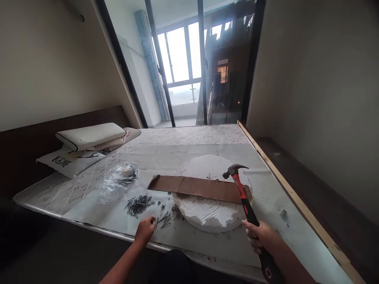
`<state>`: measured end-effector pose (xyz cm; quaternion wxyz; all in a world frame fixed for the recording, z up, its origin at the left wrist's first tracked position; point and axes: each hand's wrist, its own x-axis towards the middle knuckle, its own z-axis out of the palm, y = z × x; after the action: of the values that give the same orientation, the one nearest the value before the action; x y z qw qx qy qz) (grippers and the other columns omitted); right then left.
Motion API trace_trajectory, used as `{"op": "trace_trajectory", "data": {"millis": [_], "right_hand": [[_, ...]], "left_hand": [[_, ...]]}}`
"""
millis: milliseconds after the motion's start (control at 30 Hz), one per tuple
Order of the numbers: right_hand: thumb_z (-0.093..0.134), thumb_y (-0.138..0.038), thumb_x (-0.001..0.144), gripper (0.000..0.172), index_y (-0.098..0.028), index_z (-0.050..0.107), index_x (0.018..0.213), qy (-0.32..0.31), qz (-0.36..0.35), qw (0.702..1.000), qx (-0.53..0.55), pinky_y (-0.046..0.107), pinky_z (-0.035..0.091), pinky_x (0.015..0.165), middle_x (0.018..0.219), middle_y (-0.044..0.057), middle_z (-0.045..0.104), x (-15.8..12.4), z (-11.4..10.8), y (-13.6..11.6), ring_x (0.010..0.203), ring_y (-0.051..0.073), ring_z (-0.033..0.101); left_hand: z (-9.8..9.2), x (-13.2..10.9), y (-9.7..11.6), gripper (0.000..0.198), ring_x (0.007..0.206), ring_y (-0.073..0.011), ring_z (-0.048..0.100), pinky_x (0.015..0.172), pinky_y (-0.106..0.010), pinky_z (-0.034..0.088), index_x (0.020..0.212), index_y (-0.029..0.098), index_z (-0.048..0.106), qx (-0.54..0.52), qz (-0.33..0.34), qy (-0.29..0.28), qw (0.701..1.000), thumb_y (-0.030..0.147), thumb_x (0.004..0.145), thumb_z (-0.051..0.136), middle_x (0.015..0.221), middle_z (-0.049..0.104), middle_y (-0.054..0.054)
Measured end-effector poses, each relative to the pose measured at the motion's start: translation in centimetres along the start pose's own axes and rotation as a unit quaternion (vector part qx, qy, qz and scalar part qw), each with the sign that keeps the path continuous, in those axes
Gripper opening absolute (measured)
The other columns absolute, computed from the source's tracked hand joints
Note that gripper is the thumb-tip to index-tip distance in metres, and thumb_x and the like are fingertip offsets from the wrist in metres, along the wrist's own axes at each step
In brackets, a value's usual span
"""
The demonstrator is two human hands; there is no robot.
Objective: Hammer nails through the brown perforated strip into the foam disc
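My right hand is wrapped round the black and red handle of a claw hammer, its head raised over the right end of a brown cardboard strip. Rows of small holes dot the strip, which lies across a round white foam block with a crumbled front edge. My left hand is closed in a pinch near the sheet's front edge, with a thin nail at its fingertips. Just right of it lie a few loose nails; a larger pile of nails sits behind it.
A clear plastic bag lies left of the block. Pillows are stacked by the dark headboard. A wooden rail runs along the mattress's right side. Grey crumbs lie on the sheet. Glass sliding doors stand behind the bed.
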<state>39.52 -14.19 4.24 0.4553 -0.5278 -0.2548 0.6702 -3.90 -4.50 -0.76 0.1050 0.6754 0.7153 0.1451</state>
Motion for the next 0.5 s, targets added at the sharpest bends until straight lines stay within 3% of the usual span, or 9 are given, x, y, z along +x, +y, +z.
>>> {"op": "trace_trajectory", "data": {"millis": [100, 267, 500], "right_hand": [[0.068, -0.042, 0.061, 0.042, -0.024, 0.030, 0.066, -0.008, 0.004, 1.000, 0.009, 0.019, 0.028, 0.027, 0.040, -0.015, 0.027, 0.5, -0.7, 0.4, 0.027, 0.004, 0.027], [0.069, -0.042, 0.059, 0.043, -0.024, 0.030, 0.066, -0.020, 0.028, 0.999, -0.013, 0.019, 0.030, 0.028, 0.039, -0.015, 0.030, 0.7, -1.3, 0.5, 0.029, 0.005, 0.030], [0.066, -0.042, 0.062, 0.039, -0.023, 0.033, 0.067, 0.018, -0.010, 1.000, -0.016, 0.018, 0.024, 0.028, 0.041, -0.014, 0.030, -0.2, -0.1, -0.5, 0.027, 0.003, 0.027]], "left_hand": [[0.6, 0.7, -1.0, 0.018, 0.081, -0.0183, 0.062, 0.071, -0.024, 0.041, 0.076, 0.018, 0.064, 0.060, -0.007, -0.040, 0.997, 0.021, 0.077, 0.046, 0.082, 0.069, -0.005], [1.0, 1.8, 0.8, 0.017, 0.087, -0.0210, 0.061, 0.069, -0.025, 0.039, 0.082, 0.016, 0.062, 0.135, -0.059, -0.079, 0.986, 0.025, 0.077, 0.049, 0.091, 0.068, -0.009], [0.8, 3.7, 1.5, 0.012, 0.079, -0.0207, 0.060, 0.063, -0.024, 0.037, 0.067, 0.017, 0.056, 0.151, -0.089, -0.116, 0.978, 0.007, 0.063, 0.051, 0.078, 0.065, -0.006]]}}
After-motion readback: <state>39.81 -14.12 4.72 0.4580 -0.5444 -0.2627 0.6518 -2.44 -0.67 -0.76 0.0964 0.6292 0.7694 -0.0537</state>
